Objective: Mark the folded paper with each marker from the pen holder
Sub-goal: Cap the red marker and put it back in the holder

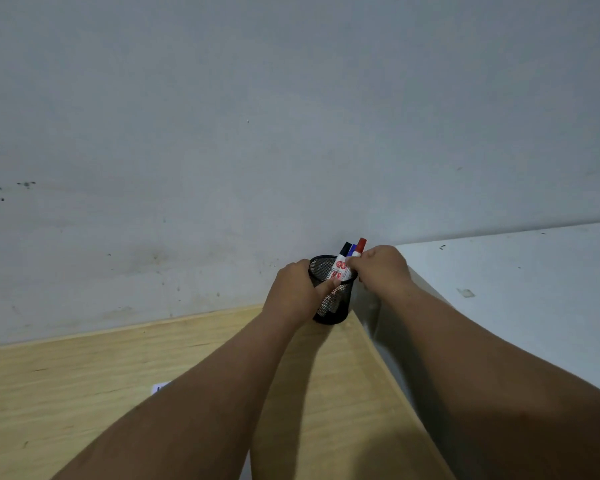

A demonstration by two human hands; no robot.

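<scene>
Paper point(160, 388), a white corner nearer than the pen holder point(330, 296) on the table point(84, 393), awaits marking; left hand point(297, 292) wraps the holder, ideally steadying it, while right hand point(378, 266) pinches the markers point(350, 258), and should draw one straight upward.

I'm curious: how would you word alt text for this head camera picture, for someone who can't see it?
Two bare hands reach to a black mesh pen holder at the far corner of a wooden table: the left hand grips its side, the right hand pinches markers with black, blue and red caps.
</scene>
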